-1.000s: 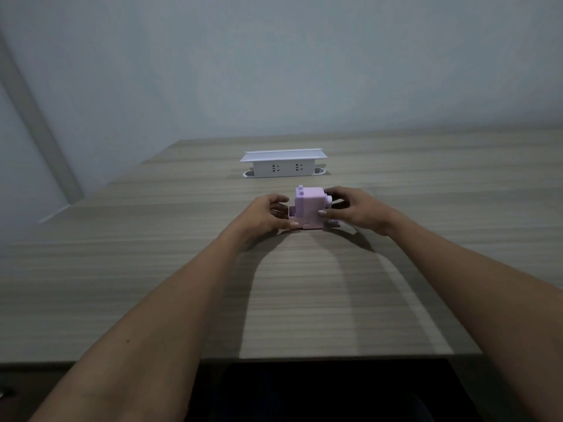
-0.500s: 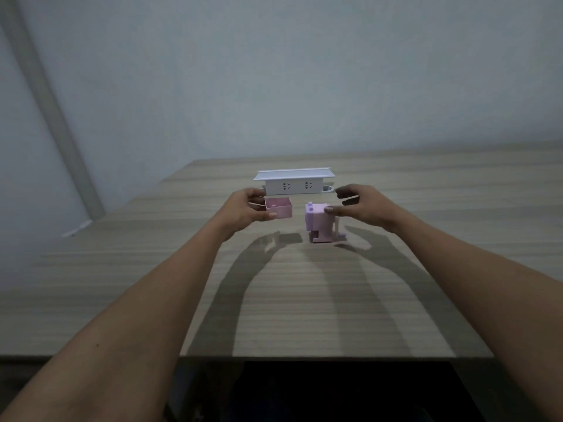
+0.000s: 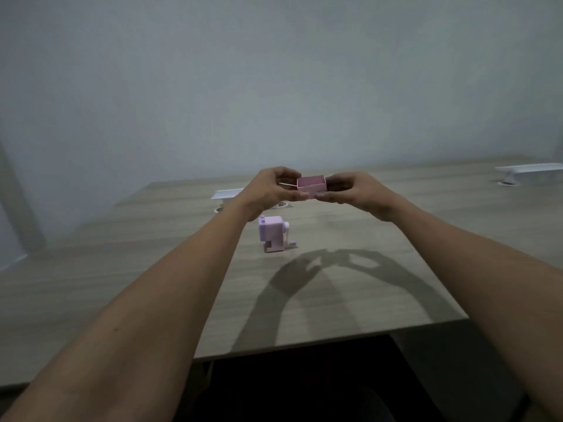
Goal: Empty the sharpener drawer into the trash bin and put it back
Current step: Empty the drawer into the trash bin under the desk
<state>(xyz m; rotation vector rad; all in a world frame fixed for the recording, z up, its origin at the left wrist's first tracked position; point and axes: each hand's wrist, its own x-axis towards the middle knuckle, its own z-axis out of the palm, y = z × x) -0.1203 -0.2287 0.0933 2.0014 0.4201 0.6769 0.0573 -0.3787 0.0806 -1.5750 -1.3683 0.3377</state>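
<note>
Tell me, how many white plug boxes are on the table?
2. One socket box sits behind the left hand, partly hidden. Another socket box sits at the far right edge.

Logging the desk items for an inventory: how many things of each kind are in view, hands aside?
Pencil sharpener: 1
Sharpener drawer, held above the table by both hands: 1
White socket boxes: 2
Total: 4
</note>
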